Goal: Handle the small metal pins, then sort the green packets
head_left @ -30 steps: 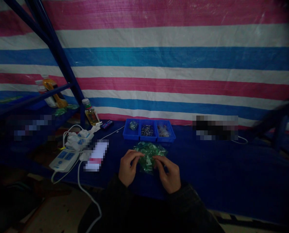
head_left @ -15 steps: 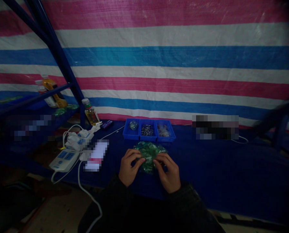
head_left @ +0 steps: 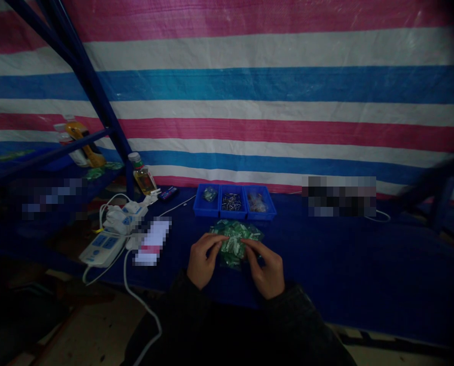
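Note:
A pile of green plastic packets (head_left: pixel 233 244) lies on the blue table (head_left: pixel 318 264), in front of three joined blue trays. My left hand (head_left: pixel 206 258) is at the pile's left side, thumb and fingers bent toward each other over the packets. On the right side my right hand (head_left: pixel 264 267) has its fingertips at the same packets, thumb below the index finger. Whether a single packet is pinched between the fingertips is too small to tell. The left tray (head_left: pixel 207 212) has a green packet, the middle one metal pieces (head_left: pixel 232 202), the right one clear bags (head_left: pixel 256 202).
To the left are a power strip (head_left: pixel 102 249) with white cables, a blurred phone-like item (head_left: pixel 153 241) and a bottle (head_left: pixel 144 178). A blurred dark object (head_left: pixel 341 196) stands at the back right. A blue metal frame (head_left: pixel 93 86) rises at the left.
The fingertips of both hands have moved slightly up over the pile, and the top of the green packets now looks flatter and paler. The view has shifted slightly.

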Available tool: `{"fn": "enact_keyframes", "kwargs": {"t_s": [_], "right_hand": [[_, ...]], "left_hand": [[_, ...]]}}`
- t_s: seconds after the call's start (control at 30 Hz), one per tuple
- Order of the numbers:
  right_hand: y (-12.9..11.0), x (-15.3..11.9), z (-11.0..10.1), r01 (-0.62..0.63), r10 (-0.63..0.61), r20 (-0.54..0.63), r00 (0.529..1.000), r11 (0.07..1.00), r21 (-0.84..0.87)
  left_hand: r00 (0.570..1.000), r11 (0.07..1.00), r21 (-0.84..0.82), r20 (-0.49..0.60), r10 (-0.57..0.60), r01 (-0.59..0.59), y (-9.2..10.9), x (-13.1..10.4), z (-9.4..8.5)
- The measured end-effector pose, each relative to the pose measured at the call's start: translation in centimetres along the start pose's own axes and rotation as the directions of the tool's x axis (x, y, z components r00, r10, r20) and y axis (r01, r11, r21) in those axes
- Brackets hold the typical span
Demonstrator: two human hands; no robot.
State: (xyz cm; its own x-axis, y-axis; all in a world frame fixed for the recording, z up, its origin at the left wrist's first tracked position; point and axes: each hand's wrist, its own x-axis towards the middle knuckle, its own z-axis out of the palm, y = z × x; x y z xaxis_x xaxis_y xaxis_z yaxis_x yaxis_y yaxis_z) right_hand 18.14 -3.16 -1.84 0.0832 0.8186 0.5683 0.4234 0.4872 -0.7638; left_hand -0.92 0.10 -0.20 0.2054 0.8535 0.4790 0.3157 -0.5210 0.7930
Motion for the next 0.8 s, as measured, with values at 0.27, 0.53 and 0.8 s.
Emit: {"fn": "enact_keyframes", "kwargs": {"t_s": [0.27, 0.53, 0.8], "right_hand": [[0.01, 0.24, 0.0, 0.054, -0.055, -0.04, 0.998, 0.998, -0.025], [0.74, -0.36, 0.68, -0.037, 0.038, -0.082, 0.996, 0.999, 0.015], [0.0, 0.08, -0.01, 0.013, -0.013, 0.002, 1.0, 1.0, 0.004]], "left_hand": [[0.999, 0.999, 0.005, -0.026, 0.034, -0.034, 0.06, 0.12, 0.03], [0.995, 0.998, -0.017, -0.081, -0.058, 0.057, -0.11, -0.08, 0.28], [0.998, 1.0, 0.008, -0.054, -0.011, 0.011, 0.2, 0.07, -0.09]]}}
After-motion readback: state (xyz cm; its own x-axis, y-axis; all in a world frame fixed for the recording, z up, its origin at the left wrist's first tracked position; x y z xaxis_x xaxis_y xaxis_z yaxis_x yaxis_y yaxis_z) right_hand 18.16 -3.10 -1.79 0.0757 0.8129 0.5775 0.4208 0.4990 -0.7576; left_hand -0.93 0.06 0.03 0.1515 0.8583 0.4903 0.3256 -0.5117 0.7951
